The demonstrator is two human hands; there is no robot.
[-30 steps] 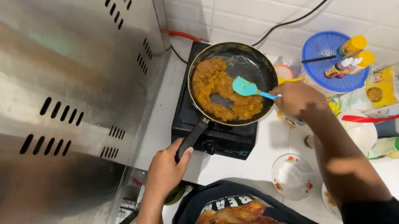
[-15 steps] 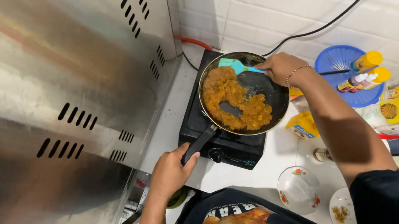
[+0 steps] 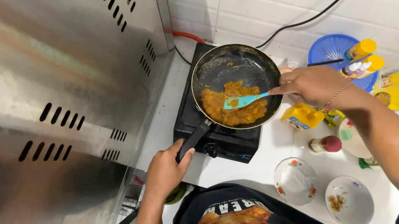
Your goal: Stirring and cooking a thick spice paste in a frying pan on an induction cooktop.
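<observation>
Two hands work the cooking: the left hand (image 3: 166, 171) wraps its fingers around the black handle (image 3: 193, 141) of the frying pan (image 3: 236, 85), which sits on the black portable stove (image 3: 221, 141), and the right hand (image 3: 312, 85) pinches a blue spatula (image 3: 242, 101). Since a moment ago the orange-brown food (image 3: 234, 107) has been pulled from across the pan into a heap at the near side, the far half now scraped bare. Blade lies flat on the heap. Two floral bowls (image 3: 296, 181) wait near right.
</observation>
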